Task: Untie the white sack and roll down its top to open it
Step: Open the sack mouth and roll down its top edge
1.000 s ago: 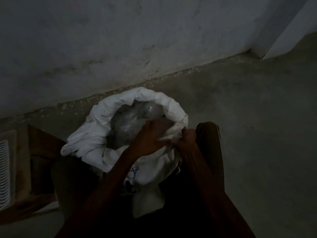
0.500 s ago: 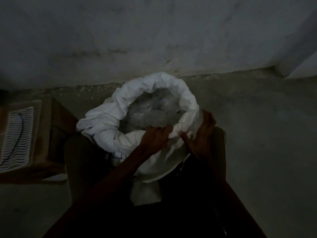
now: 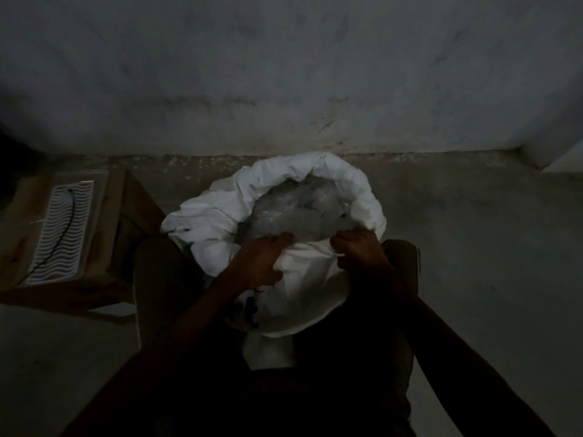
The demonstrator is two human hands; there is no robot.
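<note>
We grasp the near edge of the white sack with both hands: our left hand lies over the folded cloth at the near-left of the mouth, fingers pointing right across the rim and thumb curled below, and our right hand pinches the rim at the near-right, fingers closed on the fabric. How tightly the left hand presses we cannot tell in this dim light. The sack stands upright on the concrete floor, between our knees and near the foot of the grey wall on the far side. Its top is already open and rolled into a thick white collar around the far and right sides, bunched more loosely on the left. Inside, a clear plastic liner shows, crumpled and shiny. Dark printing marks the sack's near face. To the left, well apart from the sack, sits a wooden stool with a white wavy-patterned tray on it.
</note>
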